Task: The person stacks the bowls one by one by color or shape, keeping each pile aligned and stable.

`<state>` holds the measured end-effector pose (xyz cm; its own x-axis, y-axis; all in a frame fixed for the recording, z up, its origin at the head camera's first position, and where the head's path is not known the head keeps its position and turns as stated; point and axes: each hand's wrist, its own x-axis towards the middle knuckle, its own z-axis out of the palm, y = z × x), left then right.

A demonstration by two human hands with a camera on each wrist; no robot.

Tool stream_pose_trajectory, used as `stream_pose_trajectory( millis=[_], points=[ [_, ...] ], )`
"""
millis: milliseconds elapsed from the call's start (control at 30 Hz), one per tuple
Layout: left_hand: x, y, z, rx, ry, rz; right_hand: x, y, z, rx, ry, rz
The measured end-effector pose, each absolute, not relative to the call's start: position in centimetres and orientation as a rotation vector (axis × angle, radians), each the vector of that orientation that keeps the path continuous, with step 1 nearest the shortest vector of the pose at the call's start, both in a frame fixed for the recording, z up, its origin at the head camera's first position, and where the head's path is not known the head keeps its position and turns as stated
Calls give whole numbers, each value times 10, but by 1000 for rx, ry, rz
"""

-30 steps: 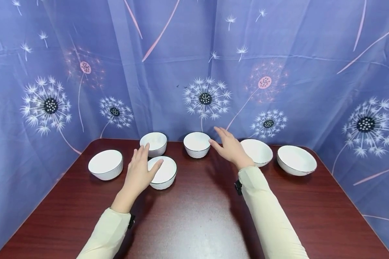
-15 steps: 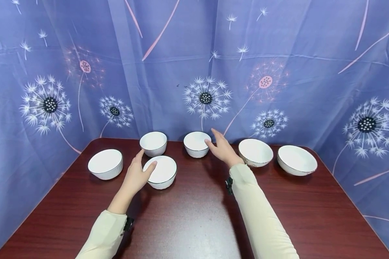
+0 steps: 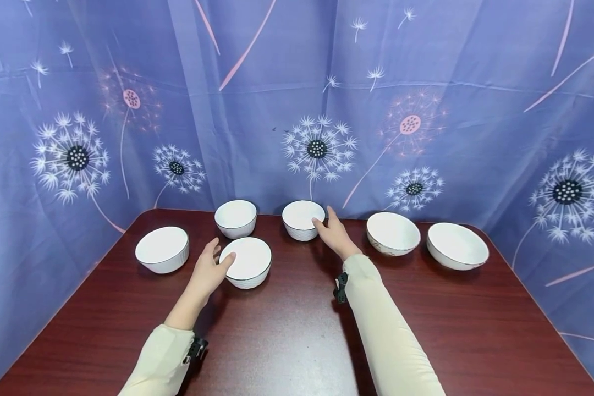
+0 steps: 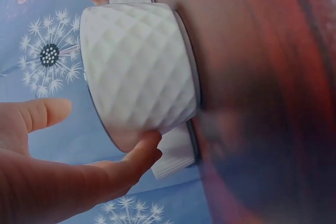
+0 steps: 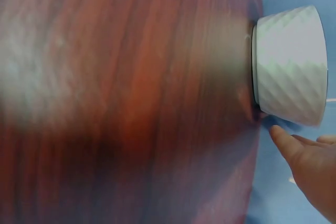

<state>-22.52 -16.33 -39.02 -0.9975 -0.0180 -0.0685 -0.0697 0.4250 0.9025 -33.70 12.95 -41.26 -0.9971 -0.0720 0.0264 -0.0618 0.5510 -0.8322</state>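
My left hand (image 3: 209, 273) is at the left side of a white bowl (image 3: 253, 261) with a dark rim and a diamond-textured outside. In the left wrist view, fingertips (image 4: 149, 142) are right at that bowl's wall (image 4: 139, 66), while the thumb (image 4: 52, 113) stands apart from it. Farther back, my right hand (image 3: 335, 235) is at the right side of a similar textured bowl (image 3: 302, 221), its thumb overlapping the rim in the head view. From the right wrist, relaxed fingers show just beside this bowl's wall (image 5: 291, 66). Both bowls stand upright on the table.
Behind the left hand's bowl is a ribbed white bowl (image 3: 235, 219); another ribbed bowl (image 3: 162, 250) stands at the far left. Two wider white bowls, one inner (image 3: 393, 234) and one outer (image 3: 457, 246), stand at the right. A blue dandelion-print curtain (image 3: 257, 137) borders the dark red table (image 3: 297, 341).
My left hand has lowered and drawn back slightly to the front bowl's side. The right hand has moved left and down to the back middle bowl. The bowls have stayed in place.
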Motion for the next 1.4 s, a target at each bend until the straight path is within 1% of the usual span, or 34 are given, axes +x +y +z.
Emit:
stream_pose_trajectory(
  millis=[100, 267, 367, 533, 900, 1133, 1400],
  points=[
    [-224, -163, -392, -112, 2556, 1700, -338, 126, -416, -54, 2718, -1526],
    [-225, -164, -397, -171, 2440, 1770, -341, 122, -421, -20, 2728, -1568],
    [-226, -166, -401, -200, 2343, 1848, -342, 119, -424, -4, 2651, -1704],
    [-228, -168, -406, -247, 2200, 1966, -343, 115, -425, 72, 2356, -1997],
    [-225, -169, -409, -284, 2054, 2072, -340, 111, -428, 258, 2111, -2257],
    [-226, -170, -410, -277, 2012, 2106, -339, 110, -430, 339, 2068, -2360],
    [-227, -170, -410, -275, 1986, 2134, -340, 109, -429, 396, 2132, -2369]
  ],
)
